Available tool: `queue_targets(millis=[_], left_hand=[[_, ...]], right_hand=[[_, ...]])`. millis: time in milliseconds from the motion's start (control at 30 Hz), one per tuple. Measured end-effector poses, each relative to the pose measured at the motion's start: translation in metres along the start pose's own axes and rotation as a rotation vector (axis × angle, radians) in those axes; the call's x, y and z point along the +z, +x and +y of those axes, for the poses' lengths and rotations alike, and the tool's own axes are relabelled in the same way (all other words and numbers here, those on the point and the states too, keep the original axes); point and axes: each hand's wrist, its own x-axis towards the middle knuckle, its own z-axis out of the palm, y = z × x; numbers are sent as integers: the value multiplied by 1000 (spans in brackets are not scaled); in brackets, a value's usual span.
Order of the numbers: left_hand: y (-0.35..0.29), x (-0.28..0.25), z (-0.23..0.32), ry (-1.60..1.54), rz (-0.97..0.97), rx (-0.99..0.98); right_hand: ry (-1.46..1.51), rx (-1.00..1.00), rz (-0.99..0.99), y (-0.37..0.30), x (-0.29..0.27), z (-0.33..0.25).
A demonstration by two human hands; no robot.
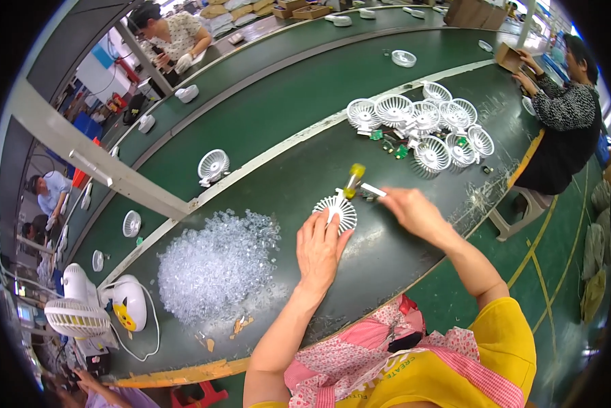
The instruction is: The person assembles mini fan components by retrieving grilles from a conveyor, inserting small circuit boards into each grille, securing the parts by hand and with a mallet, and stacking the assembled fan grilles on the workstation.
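A factory assembly line: long green conveyor belts carry white fan grilles, seated workers line both sides, and a heap of what look like clear plastic bits lies nearby.

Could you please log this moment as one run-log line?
left hand: steadies white fan grille | right hand: holds yellow-handled tool over grille | green table

A long dark green desk curves across a workshop, split lengthwise by a pale raised strip. A grey metal beam crosses its left end. The floor on the right is green with yellow lines, and a white stool stands there. Cardboard boxes sit at the far end under bright daylight.
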Motion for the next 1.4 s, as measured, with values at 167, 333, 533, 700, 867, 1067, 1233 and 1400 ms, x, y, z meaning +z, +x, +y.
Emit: queue_targets(millis=[167, 333, 533, 700, 867, 1067, 1233, 1400], left_hand=[[6, -15, -23, -124, 116, -50], [8, -42, -67, 106, 62, -256], [3, -53, -75, 195, -37, -344], [9, -48, -72, 148, 81, -306], [14, -35, -58, -598, 181, -618], [14, -26, -49, -1579, 137, -943], [14, -26, -44, -1624, 135, -1005], [13, -26, -43, -1547, 23, -981]], right_hand=[[-276, -23, 278, 15, 0, 16], [-102, -270, 97, 35, 21, -4], [-106, -186, -76, 54, 43, -16], [314, -102, -14, 53, 52, -27], [642, -96, -4, 41, 60, -45], [652, -194, 21, 33, 68, -54], [654, -186, 3, 32, 70, -56], [634, -166, -5, 32, 71, -53]])
